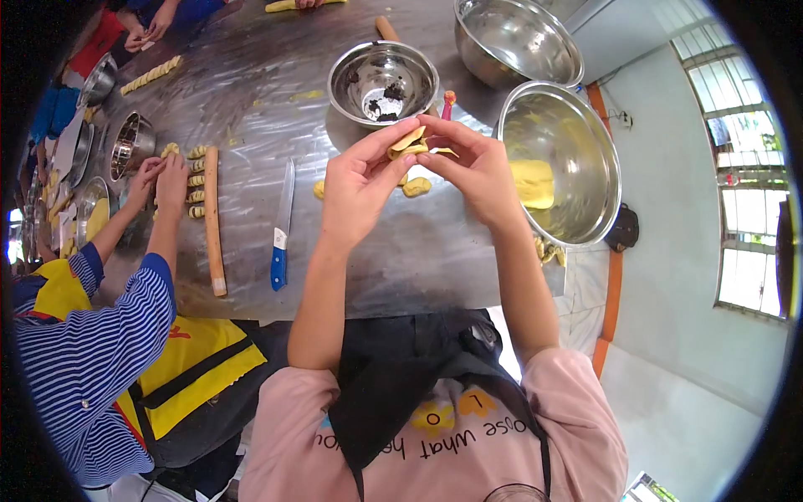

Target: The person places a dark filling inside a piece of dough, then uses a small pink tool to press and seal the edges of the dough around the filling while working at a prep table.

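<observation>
My left hand [370, 179] and my right hand [467, 160] meet above the steel table [401, 245], fingertips pinching one small piece of yellow dough [409, 144] with folded strips. On the table below lie a few small yellow dough pieces [416, 186], partly hidden by my hands. Just beyond is a steel bowl [384, 116] with dark filling [394, 92] left on its inside. A knife with a blue and white handle [279, 260] lies left of my left forearm. To the right, a large steel bowl [611, 188] holds a block of yellow dough [533, 183].
At left, a co-worker's hands [160, 179] work near shaped dough pieces [196, 181] and a wooden rolling pin [214, 219]. Another large steel bowl [467, 59] stands at the back right. A braided dough length [150, 75] lies at the back left, near another person's hands [147, 34].
</observation>
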### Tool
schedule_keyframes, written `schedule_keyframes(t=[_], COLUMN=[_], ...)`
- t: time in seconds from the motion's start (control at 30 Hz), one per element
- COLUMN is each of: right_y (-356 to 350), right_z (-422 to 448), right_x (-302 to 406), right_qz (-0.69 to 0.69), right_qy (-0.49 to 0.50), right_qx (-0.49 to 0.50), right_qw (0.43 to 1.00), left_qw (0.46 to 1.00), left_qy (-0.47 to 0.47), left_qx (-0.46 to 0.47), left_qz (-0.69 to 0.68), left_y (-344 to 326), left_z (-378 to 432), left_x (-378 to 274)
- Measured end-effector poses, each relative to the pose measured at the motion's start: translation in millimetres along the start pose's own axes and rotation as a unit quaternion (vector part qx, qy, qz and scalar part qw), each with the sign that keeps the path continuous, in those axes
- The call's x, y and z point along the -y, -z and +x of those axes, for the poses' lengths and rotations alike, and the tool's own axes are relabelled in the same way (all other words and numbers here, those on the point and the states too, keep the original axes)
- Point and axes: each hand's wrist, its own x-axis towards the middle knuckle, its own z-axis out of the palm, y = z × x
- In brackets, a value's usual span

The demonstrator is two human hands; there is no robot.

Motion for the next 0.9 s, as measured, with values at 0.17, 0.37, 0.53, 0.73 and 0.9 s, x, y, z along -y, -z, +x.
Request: schedule_keyframes(t=[0.17,0.37,0.53,0.73,0.9], right_y=[2,-2,-4,-8,-12], right_z=[0,-1,-3,-8,-10], right_x=[0,-1,2,5,11], right_qz=[0.010,0.034,0.093,-0.068,-0.213], right_qy=[0.059,0.062,0.038,0.140,0.241], right_qx=[0.009,-0.016,-0.045,-0.113,-0.159], right_qw=[0.998,0.997,0.994,0.981,0.933], left_qw=[0.998,0.997,0.993,0.986,0.977], left_qy=[-0.033,-0.056,-0.075,-0.094,-0.116], left_qx=[-0.008,-0.049,-0.048,-0.045,-0.059], left_qz=[0.049,0.037,0.080,0.132,0.171], left_y=[-2,0,-2,-4,-8], left_z=[0,0,-2,0,2], left_x=[-2,3,4,2,-3])
